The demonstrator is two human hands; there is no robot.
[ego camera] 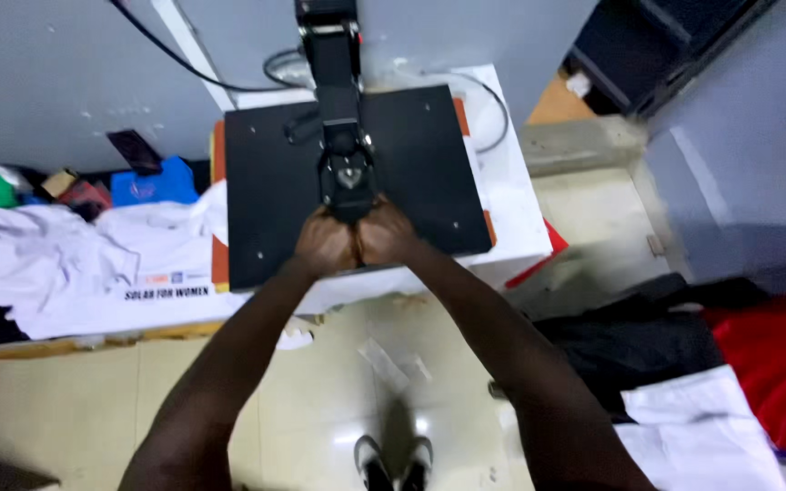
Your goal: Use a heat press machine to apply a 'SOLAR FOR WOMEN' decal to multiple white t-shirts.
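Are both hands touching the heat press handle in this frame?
Touching. The head view shows the left hand and right hand wrapped side by side around the end of the black press handle, with no gap visible.

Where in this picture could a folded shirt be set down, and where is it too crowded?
Free: the pale tiled floor between white garments on the left and black cloth on the right. Crowded: the flat black heat press plate, where left hand and right hand grip its handle.
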